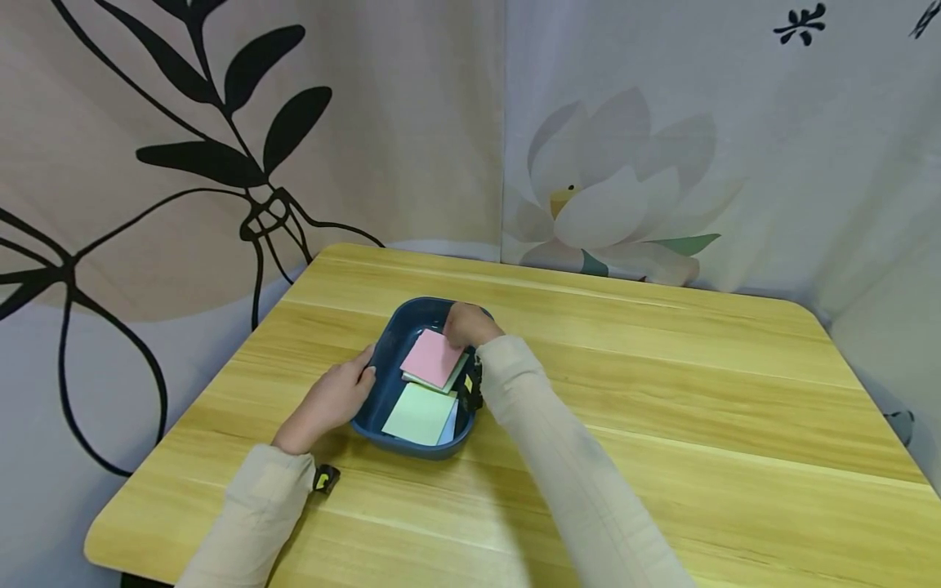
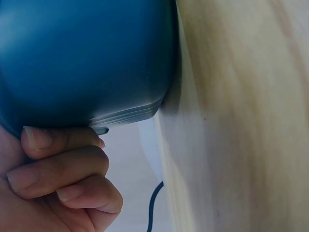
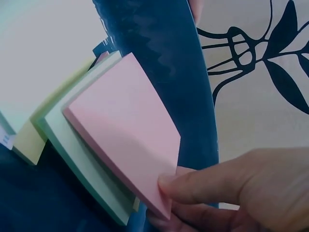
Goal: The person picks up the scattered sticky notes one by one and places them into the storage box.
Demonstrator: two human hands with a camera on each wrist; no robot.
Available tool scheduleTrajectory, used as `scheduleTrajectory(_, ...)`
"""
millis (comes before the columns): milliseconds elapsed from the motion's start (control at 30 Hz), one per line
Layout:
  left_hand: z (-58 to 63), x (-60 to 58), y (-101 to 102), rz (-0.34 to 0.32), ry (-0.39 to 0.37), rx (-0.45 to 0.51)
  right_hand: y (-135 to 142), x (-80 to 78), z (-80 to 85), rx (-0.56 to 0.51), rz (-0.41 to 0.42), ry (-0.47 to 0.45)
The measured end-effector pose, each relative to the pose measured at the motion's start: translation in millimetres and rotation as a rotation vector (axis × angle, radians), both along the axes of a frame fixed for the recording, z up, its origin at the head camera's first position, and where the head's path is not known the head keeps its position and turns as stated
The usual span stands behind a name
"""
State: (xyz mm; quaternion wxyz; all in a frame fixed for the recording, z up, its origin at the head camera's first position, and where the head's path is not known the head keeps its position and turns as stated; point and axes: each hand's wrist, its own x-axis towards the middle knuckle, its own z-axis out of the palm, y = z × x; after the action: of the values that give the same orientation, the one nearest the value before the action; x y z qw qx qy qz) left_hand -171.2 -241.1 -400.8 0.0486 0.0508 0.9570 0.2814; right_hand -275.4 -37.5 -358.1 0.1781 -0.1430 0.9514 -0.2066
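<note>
A dark blue plastic basin [image 1: 388,369] stands on the table with pads of sticky notes in it. My left hand [image 1: 334,400] grips its left rim, and the left wrist view shows curled fingers [image 2: 72,169] against the basin's outer wall. Inside, my right hand [image 1: 470,325] pinches a corner of a pink sticky-note pad [image 3: 128,121] between thumb and fingers. Under the pink pad lies a pale green pad [image 3: 89,157]; a yellow pad [image 3: 30,145] shows beside it. Nearer the front are a light green pad [image 1: 417,412] and a partly covered blue one [image 1: 448,429].
The wooden table [image 1: 662,392] stretches away to the right of the basin. Behind and to the left hangs a curtain [image 1: 412,122] printed with leaves and a flower. Each wrist carries a small black strap device [image 1: 326,478].
</note>
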Motion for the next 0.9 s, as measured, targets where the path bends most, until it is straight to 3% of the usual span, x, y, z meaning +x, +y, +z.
scheduleTrajectory(467,-2.3,-0.4,2,0.001,0.003,-0.006,1,-4.7,-3.5,0.032,0.007,-0.027)
scheduleTrajectory(900,-3.6,-1.1,0,0.002,-0.011,0.023,-2,4.3,10.2,-0.04,0.061,0.027)
